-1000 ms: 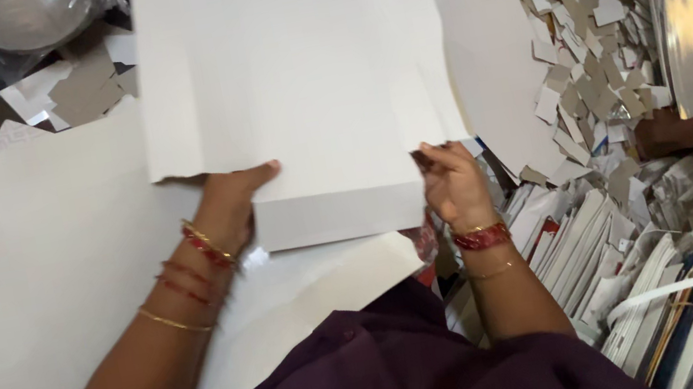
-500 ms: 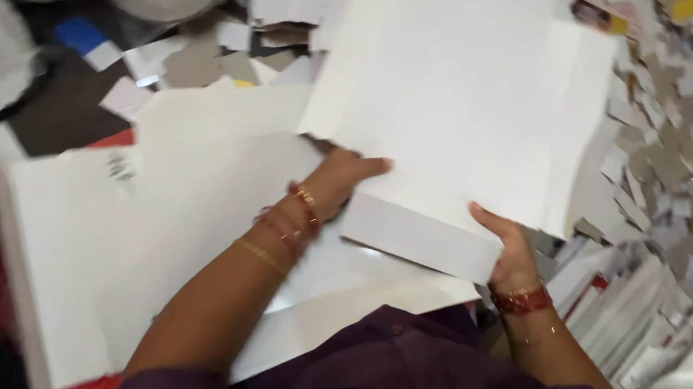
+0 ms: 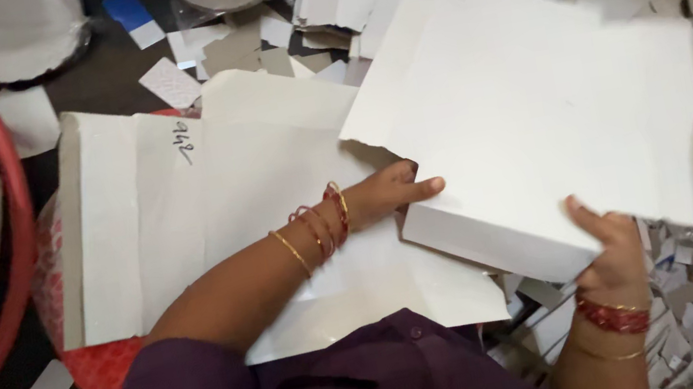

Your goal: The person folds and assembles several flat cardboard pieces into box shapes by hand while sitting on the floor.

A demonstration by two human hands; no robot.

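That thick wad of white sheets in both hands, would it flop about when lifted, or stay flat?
The white stack probably stays fairly flat: it spans out past the left hand and right hand without visible sag. Its thick edge suggests some weight, as both hands grip it. Loose sheets might slide apart if tilted.

A thick stack of white matt cardboard sheets (image 3: 530,105), smooth on top and torn ragged along one edge, is gripped by the left hand (image 3: 380,195) and the right hand (image 3: 610,248). Glossy metal and red bangles (image 3: 319,228) are worn. A smooth red plastic basket rim (image 3: 16,234) and grey paper scraps (image 3: 245,51) are seen.
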